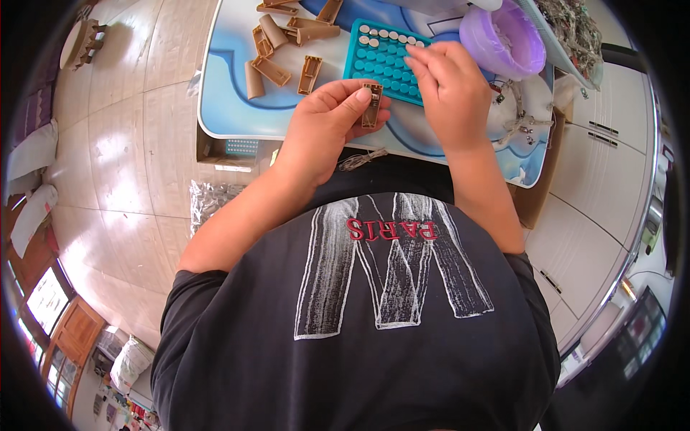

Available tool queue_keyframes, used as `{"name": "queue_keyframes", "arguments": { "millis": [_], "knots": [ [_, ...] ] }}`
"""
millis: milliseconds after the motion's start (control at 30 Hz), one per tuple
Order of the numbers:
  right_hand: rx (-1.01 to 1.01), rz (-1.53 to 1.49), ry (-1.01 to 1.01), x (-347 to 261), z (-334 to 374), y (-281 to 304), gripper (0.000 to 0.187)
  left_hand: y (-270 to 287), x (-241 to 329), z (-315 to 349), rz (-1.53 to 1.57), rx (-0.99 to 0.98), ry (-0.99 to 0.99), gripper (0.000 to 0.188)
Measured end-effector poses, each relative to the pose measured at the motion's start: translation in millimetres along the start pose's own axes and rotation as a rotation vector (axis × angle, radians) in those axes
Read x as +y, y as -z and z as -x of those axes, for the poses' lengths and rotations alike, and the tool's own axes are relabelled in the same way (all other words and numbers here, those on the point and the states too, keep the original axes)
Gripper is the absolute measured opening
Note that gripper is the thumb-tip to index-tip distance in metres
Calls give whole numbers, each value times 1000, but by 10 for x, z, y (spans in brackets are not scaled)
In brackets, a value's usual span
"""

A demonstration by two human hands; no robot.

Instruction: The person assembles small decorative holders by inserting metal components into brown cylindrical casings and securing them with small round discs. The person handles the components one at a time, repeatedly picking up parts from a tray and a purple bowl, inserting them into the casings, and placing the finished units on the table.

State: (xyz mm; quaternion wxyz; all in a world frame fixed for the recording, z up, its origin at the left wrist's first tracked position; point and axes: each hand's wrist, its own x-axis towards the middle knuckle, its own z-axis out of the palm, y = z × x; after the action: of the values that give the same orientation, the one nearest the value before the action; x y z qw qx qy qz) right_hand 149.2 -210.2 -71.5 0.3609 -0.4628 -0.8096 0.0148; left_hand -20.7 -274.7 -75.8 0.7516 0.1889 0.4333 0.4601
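My left hand holds a small brown plastic casing upright between thumb and fingers. Its open side faces up, and small metal parts and thin wires show inside. To the right, my right hand is over a teal tray with rows of round pockets. Its thumb and fingertips are drawn together near the far row, and whatever may be between them is too small to make out. Silver button cells sit in the far rows of the tray; the nearer pockets hold none.
Several loose brown casings lie on the blue-and-white table at the left. Behind my right hand stands a purple basin. Wired small parts lie at the table's right, below a bin of wire bundles. White cabinets stand to the right.
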Motion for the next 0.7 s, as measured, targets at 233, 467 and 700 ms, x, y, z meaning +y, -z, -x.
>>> {"name": "queue_keyframes", "arguments": {
  "millis": [233, 467, 700],
  "knots": [
    [-75, 151, -80, 111, -214, -110, 13, 13, 1, -9, 9, 0, 1, 26],
    [-120, 120, -82, 69, -226, -92, 12, 7, 14, -2, 45, -13, 7, 24],
    [-82, -32, -87, 104, -146, -98, 10, 24, 5, -14, 8, -18, 3, 26]
  ]
}}
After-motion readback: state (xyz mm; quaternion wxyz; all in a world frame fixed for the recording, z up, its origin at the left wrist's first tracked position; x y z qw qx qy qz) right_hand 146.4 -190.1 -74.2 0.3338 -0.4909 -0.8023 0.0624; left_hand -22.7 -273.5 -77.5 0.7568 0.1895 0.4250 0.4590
